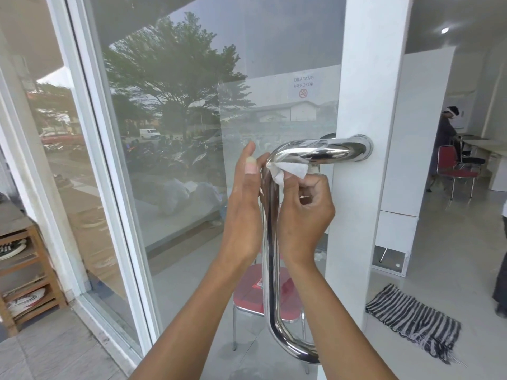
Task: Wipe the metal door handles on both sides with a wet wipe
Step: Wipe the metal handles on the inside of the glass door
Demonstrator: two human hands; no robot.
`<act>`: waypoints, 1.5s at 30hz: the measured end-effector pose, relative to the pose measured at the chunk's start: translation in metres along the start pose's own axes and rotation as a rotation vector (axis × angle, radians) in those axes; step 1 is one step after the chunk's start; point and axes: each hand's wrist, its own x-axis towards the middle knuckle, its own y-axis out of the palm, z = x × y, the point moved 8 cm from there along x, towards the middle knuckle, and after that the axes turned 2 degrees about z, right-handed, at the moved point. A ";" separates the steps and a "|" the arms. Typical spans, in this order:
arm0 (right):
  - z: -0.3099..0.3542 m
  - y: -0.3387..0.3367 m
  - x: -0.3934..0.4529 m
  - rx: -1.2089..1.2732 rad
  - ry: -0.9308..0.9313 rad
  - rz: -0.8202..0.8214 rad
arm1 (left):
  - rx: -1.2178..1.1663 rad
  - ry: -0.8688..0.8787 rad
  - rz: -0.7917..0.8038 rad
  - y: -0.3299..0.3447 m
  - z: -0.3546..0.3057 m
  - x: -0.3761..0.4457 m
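A polished metal door handle (pixel 270 242), a long U-shaped bar, is fixed to the white frame of a glass door (pixel 365 187). A white wet wipe (pixel 290 170) is wrapped under the handle's upper bend. My right hand (pixel 307 212) pinches the wipe from the right side of the bar. My left hand (pixel 244 204) is on the left side of the bar, thumb up, fingers reaching behind the bend against the wipe. How the left fingers lie behind the bar is hidden.
The glass panel (pixel 192 133) reflects trees and parked motorbikes. A red chair (pixel 263 297) stands behind the glass. A striped mat (pixel 414 322) lies on the floor at right. A wooden shoe rack (pixel 27 275) stands at left. A person (pixel 444 138) and another red chair (pixel 456 168) are inside.
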 end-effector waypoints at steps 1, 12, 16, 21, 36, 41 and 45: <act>0.000 0.000 0.000 -0.004 0.003 0.002 | 0.001 0.003 -0.003 -0.001 0.000 0.000; 0.020 -0.018 0.014 -0.008 -0.119 -0.026 | 0.099 0.127 -0.002 0.011 -0.003 -0.007; 0.039 -0.025 0.017 -0.016 -0.237 -0.079 | 0.136 0.171 -0.018 0.013 -0.006 -0.004; 0.029 -0.015 0.017 -0.114 -0.167 0.045 | 0.139 0.249 -0.077 0.014 -0.010 -0.008; 0.037 -0.007 0.006 0.025 -0.171 0.149 | 0.303 0.277 -0.068 0.025 -0.009 -0.009; 0.033 -0.016 0.013 0.123 -0.154 0.082 | 0.321 0.215 -0.017 0.030 -0.032 0.015; 0.036 -0.022 0.015 0.160 -0.168 0.059 | 0.492 0.141 0.108 0.047 -0.044 0.042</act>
